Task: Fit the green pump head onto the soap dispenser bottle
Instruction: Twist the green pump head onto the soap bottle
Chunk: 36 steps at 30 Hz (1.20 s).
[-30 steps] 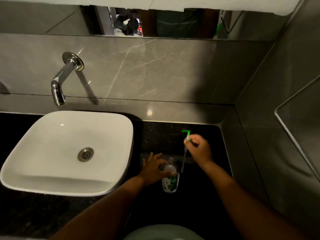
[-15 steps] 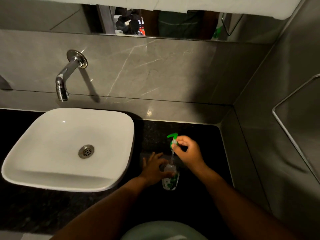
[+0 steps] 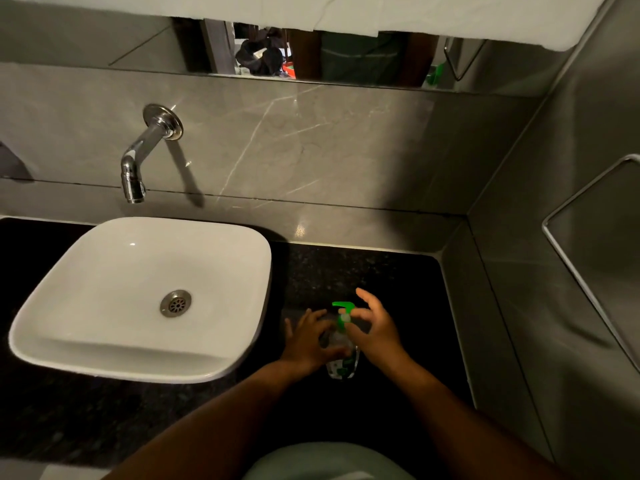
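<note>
A small clear soap dispenser bottle with a green-and-white label stands upright on the black counter, right of the basin. My left hand wraps around the bottle's body from the left. The green pump head sits on top of the bottle's neck, its spout pointing left. My right hand pinches the pump's collar between thumb and forefinger, with the other fingers spread upward. The dip tube is inside the bottle, out of sight.
A white square basin fills the counter's left side, with a chrome wall tap above it. Grey marble walls close the back and the right. A metal-framed panel hangs on the right wall. A mirror strip runs along the top.
My right hand has carried the pump head leftward and down, sliding its tube into the bottle until the head sits on the neck. My left hand has kept its hold on the bottle.
</note>
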Each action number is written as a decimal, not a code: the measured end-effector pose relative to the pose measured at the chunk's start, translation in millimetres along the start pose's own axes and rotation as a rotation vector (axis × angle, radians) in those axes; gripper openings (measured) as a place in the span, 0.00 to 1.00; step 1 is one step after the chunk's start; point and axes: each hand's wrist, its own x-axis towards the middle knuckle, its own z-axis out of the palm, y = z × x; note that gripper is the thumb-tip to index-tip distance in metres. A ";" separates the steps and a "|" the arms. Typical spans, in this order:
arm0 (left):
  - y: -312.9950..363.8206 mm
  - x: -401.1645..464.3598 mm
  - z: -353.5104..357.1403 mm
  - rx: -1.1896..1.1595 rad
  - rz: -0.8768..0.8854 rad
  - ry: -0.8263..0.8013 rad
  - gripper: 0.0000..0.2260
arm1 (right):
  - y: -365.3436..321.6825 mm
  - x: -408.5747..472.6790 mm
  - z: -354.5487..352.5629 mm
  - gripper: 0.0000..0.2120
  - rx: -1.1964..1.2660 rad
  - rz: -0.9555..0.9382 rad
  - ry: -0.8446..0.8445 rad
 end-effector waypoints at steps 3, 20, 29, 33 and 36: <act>0.6 -1.7 -2.6 -0.021 -0.031 0.021 0.32 | -1.1 4.1 3.3 0.41 -0.142 -0.020 0.147; 3.1 -3.2 -1.5 0.046 -0.004 0.039 0.39 | 9.4 6.8 11.3 0.40 -0.040 -0.028 -0.009; 2.1 -1.8 -4.8 0.069 0.071 -0.008 0.37 | -6.0 19.8 -13.4 0.31 -0.200 -0.049 -0.324; 6.2 -5.3 -6.7 0.062 0.077 -0.010 0.35 | -15.6 29.1 -24.8 0.30 -0.277 -0.045 -0.461; 9.5 -6.8 -7.4 0.045 0.055 0.005 0.32 | -17.0 30.2 -25.3 0.32 -0.267 -0.021 -0.504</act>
